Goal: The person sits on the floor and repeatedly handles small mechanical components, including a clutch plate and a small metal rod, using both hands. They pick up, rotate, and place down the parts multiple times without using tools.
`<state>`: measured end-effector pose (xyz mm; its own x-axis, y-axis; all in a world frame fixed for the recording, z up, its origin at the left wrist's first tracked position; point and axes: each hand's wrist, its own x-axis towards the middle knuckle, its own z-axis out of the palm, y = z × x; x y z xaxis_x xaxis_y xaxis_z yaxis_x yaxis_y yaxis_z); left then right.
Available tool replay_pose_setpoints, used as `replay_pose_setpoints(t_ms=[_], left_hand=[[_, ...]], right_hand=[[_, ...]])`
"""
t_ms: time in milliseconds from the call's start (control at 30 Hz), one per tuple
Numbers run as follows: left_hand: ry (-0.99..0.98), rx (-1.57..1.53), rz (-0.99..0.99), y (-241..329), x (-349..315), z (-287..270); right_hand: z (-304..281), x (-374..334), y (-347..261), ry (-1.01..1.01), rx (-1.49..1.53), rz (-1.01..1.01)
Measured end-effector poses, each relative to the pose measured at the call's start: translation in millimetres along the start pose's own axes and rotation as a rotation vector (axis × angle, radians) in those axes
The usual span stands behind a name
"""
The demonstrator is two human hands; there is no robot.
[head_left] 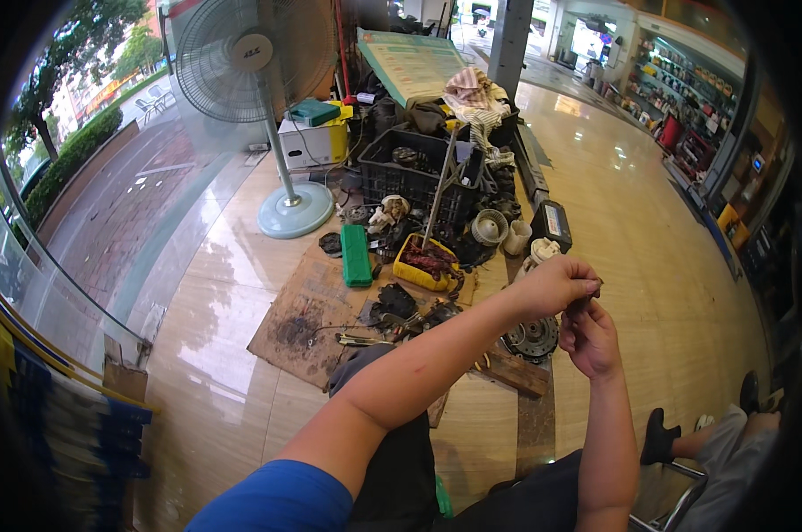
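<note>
My left hand (556, 288) reaches across to the right, its thumb and fingers pinched together. Just below it, my right hand (592, 341) is raised with curled fingers, close against the left. Between their fingertips is something small and dark, too small to name. Beneath the hands lies a round metal disc-shaped machine part (534, 337), partly hidden by my left forearm. A wooden block (516, 372) rests beside it. Farther left, a yellow container (410, 273) holds dark reddish rags, and a green box (357, 255) lies next to it.
Stained cardboard (286, 315) covers the floor ahead, with greasy parts and tools on it. Behind stand a black crate (401, 182) and a pedestal fan (294, 213). A white plastic cup (490, 228) is near the crate. Another person's legs (729, 434) are at the lower right.
</note>
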<state>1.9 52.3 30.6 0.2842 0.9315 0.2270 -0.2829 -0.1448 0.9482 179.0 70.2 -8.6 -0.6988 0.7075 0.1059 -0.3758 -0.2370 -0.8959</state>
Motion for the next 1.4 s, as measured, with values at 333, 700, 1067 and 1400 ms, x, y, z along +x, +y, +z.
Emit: replay_pose_setpoints(t_ms=[333,700,1067,1400], left_hand=[[0.237,-0.361,-0.103,-14,6,6],[0.251,-0.591,0.05,-37,10,0],[0.196,-0.453,0.044,-40,11,7],[0.302,-0.328,0.008,-38,9,16]], right_hand=[[0,3,1,0.147,0.003,-0.039],[5,-1,-2,0.258,-0.288,-0.124],[-9,3,9,0.393,-0.793,-0.269],[3,-9,-7,0.455,-1.143,-0.238]])
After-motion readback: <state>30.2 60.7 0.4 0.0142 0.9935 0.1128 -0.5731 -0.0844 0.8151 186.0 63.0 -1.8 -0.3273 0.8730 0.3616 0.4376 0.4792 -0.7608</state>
